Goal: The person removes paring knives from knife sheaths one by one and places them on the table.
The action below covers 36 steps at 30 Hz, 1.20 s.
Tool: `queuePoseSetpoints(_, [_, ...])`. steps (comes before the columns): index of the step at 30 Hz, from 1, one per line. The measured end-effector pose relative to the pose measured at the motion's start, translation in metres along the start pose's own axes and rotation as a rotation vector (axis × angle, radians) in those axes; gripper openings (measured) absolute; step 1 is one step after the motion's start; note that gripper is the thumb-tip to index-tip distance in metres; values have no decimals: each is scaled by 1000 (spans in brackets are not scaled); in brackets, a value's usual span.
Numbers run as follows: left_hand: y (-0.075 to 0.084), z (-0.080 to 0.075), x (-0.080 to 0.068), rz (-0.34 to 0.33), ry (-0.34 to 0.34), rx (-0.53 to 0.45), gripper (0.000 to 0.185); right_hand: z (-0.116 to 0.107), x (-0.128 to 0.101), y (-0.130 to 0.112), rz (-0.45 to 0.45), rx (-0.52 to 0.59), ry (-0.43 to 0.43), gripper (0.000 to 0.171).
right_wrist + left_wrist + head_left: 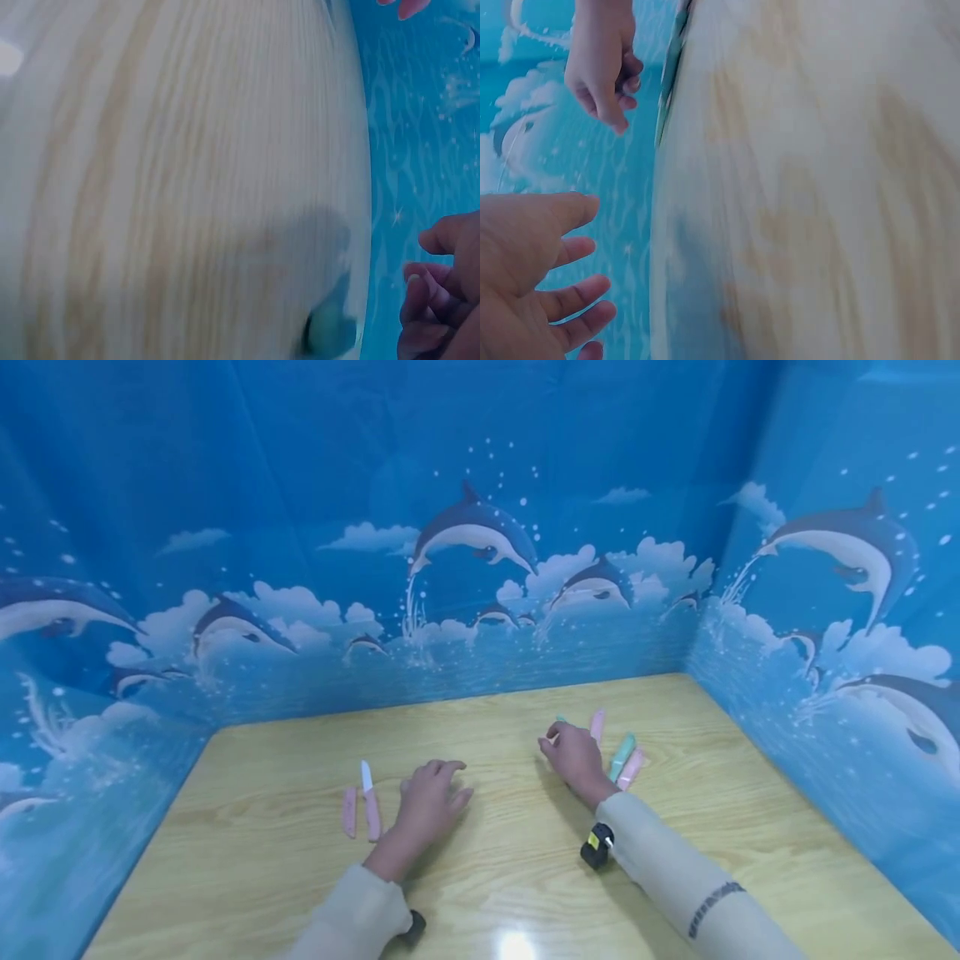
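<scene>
My left hand point(429, 802) hovers over the wooden table point(525, 860), fingers loosely spread, holding nothing; just left of it lie a pink-handled knife with a white blade point(369, 802) and a pink sheath point(349, 812), side by side. My right hand point(576, 756) is curled low over a small teal piece point(559, 720) by my fingertips; whether I'm pinching it I cannot tell. To do this well, I judge: come in low, close on the handle end, never the blade. Count right of that hand: one pink piece point(597, 725), one teal piece point(622, 757), one more pink piece point(632, 769). Six items total.
</scene>
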<state>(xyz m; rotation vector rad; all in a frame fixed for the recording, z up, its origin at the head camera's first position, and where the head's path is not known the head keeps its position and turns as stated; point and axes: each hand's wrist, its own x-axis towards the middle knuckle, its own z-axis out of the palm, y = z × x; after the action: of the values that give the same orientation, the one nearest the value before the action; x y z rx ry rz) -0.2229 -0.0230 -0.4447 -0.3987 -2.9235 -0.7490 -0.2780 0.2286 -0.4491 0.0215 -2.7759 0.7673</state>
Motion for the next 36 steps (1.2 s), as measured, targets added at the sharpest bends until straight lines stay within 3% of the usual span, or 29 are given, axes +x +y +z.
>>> queuePoseSetpoints(4, [15, 11, 6, 25, -21, 34, 47, -7, -2, 11, 50, -6, -9, 30])
queuePoseSetpoints(9, [22, 22, 15, 66, -26, 54, 45, -10, -3, 19, 70, -14, -32, 33])
queuePoseSetpoints(21, [46, 36, 40, 179, -113, 131, 42, -18, -9, 25, 148, -55, -103, 33])
queuePoseSetpoints(25, [50, 38, 47, 184, -130, 156, 41, -17, -11, 26, 166, -53, -126, 28])
queuePoseSetpoints(36, [54, 47, 61, 196, -135, 175, 40, -8, -14, 22, 174, -101, -157, 37])
